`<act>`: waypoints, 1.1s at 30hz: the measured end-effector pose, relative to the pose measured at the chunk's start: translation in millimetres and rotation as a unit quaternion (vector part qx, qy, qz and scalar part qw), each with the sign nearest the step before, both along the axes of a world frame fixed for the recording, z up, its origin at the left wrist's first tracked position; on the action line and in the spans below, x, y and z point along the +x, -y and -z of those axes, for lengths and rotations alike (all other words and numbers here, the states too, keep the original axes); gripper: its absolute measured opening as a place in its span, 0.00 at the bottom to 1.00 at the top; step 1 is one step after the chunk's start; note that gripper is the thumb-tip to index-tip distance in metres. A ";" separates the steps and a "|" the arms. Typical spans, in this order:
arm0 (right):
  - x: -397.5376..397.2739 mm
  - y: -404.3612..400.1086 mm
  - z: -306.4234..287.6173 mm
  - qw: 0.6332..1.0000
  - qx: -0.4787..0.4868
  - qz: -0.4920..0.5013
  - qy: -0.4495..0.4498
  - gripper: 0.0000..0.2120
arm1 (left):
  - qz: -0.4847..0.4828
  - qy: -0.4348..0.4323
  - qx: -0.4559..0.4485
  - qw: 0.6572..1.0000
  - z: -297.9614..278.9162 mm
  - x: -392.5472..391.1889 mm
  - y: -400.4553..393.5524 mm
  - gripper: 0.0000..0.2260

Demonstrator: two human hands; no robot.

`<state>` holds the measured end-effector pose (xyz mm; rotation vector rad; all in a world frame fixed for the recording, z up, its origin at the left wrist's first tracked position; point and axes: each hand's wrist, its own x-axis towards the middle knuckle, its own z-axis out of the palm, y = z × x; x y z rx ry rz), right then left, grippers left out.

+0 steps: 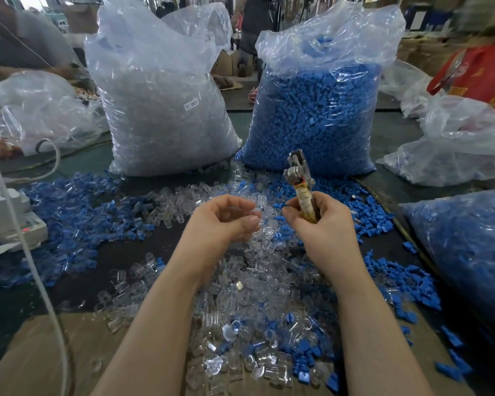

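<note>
Gripping a metal hand tool (299,178) by its taped handle in the right hand (322,224), with fingers wrapped tight round it and the metal head pointing up. Holding the left hand (223,221) just beside it, with fingers curled in round a clear plastic piece (256,208), though honestly hard to make out against the pile. Hovering both hands over a heap of loose clear and blue bits (249,295) on the dark surface (120,252). Got a bag of clear parts (160,110) and a bag of blue parts (317,115) standing right behind.
</note>
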<state>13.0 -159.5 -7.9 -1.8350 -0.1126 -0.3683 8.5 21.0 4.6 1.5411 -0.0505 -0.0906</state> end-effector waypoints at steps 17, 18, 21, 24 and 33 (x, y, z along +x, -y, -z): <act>-1.0 -4.8 -1.2 1.000 0.015 -0.021 -0.004 0.08 | -0.017 -0.005 -0.086 0.996 -5.0 -2.4 8.6 0.11; -1.3 -5.5 -1.3 1.000 0.015 -0.023 -0.003 0.08 | -0.019 -0.004 -0.088 0.996 -4.9 -2.7 9.3 0.11; -1.9 -6.7 -1.1 1.000 0.011 -0.027 -0.002 0.09 | -0.020 0.004 -0.069 0.997 -3.7 -3.3 11.9 0.10; -2.1 -7.4 -0.4 1.000 0.011 -0.029 -0.001 0.09 | -0.036 0.014 -0.025 0.999 -2.4 -2.5 13.7 0.09; -1.2 -8.0 0.3 1.000 -0.002 -0.023 -0.009 0.08 | -0.065 0.001 0.055 0.996 1.4 0.6 13.5 0.06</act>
